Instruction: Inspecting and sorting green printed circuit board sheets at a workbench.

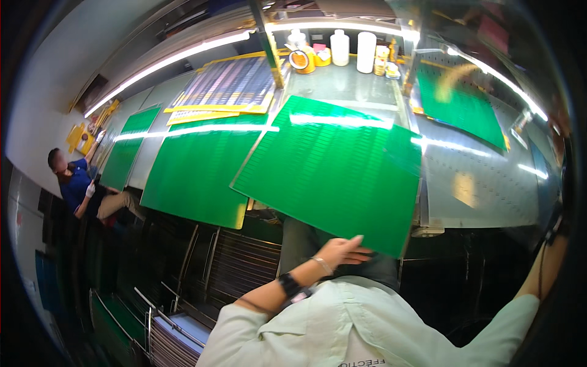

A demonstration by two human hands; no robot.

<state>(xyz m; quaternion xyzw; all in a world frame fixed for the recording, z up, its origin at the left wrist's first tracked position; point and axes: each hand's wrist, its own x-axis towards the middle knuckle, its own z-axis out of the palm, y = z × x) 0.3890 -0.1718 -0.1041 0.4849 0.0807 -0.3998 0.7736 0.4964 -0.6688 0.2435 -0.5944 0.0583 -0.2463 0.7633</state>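
A large flat green panel (330,165) lies tilted in front of me, its near corner hanging past the bench edge over my lap. At its near edge is my left hand (347,251), slightly blurred, fingers stretched out and apart; whether it touches the panel I cannot tell. My right arm reaches out at the far right, and my right hand (559,131) is a dark smear at the picture's rim, its fingers unreadable. A second green panel (195,168) lies just left of the first.
Striped, yellow-edged sheets (223,85) are stacked behind the left panel. White bottles (365,53) and tape rolls (301,60) stand at the back. Another green panel (461,104) lies right, behind a transparent sheet. Metal racks (177,330) stand lower left. A co-worker (76,183) sits far left.
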